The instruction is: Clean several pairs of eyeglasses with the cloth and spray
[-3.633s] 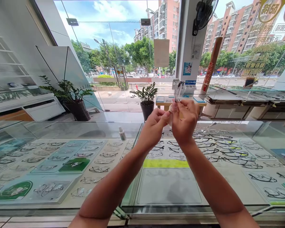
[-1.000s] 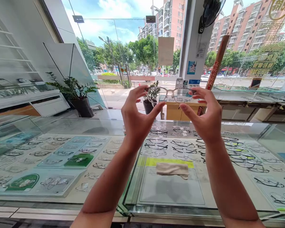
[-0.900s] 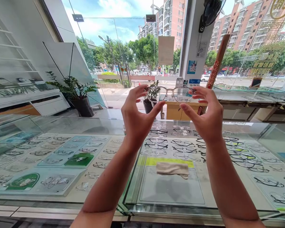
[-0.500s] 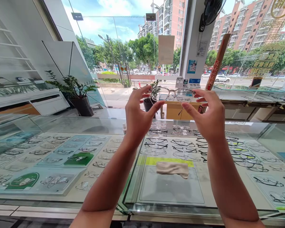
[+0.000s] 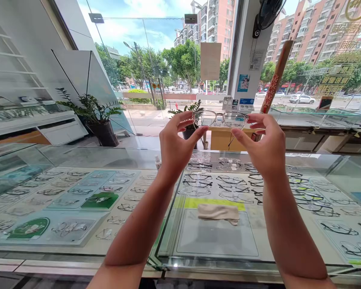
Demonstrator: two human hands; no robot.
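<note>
A pair of eyeglasses (image 5: 219,114) is held up in the air between my hands, its lenses facing the window. My left hand (image 5: 180,132) pinches the frame's left side between thumb and fingers. On the other side, my right hand (image 5: 261,140) grips the right edge the same way. The street shows through the clear lenses. Below them a folded beige cloth (image 5: 218,212) lies on a grey mat (image 5: 216,241) on the glass counter.
Glass display counters (image 5: 132,261) with rows of eyeglasses run across the front. A small white bottle (image 5: 158,161) stands behind my left forearm. Beyond are a potted plant (image 5: 104,132), a wooden cabinet (image 5: 225,139), a leaning pole (image 5: 276,78) and a wall fan (image 5: 269,15).
The eyeglasses have shifted very slightly to the right and tilted a little. Both hands keep their hold, and the cloth lies where it was.
</note>
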